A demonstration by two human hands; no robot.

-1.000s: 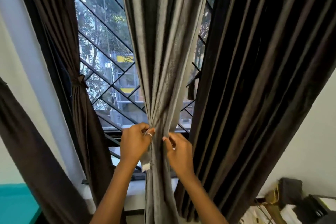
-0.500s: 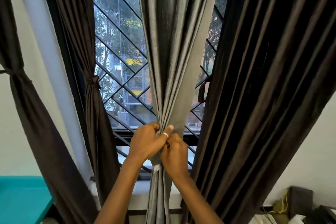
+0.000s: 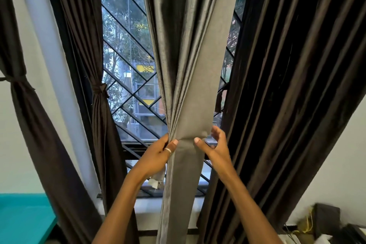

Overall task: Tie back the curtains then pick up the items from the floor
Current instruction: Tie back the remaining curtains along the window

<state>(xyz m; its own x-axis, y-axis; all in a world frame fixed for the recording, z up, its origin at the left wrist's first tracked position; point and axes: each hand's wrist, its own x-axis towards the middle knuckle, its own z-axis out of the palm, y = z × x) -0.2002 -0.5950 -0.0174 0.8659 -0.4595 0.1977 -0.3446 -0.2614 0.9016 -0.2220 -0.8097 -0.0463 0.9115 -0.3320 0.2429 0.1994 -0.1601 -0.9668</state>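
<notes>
- Our left hand (image 3: 158, 150) had a closed grip on the gathered folds of the grey curtain (image 3: 190, 65), with the thumb pressed on the front. A pale frayed strip (image 3: 156, 180) hung just beneath that hand.
- Our right hand (image 3: 215, 148) had a loose, open grip. Its thumb tip touched the fabric and its fingers were spread just past the curtain's right edge.
- The grey curtain hung mid-window in front of the window grille (image 3: 126, 55), not yet tied, and its broad right fold lay flat.
- With only one firm grip, we judged that the flat fold could slide free and the bundle could spread.
- If the strip was the tie, it looked short and frayed. It might not reach round the bundle, or it might tear.
- The loose dark curtain (image 3: 287, 85) hung just beside our right hand, so its folds could get caught into the bundle.
- The items on the floor were out of view.
</notes>
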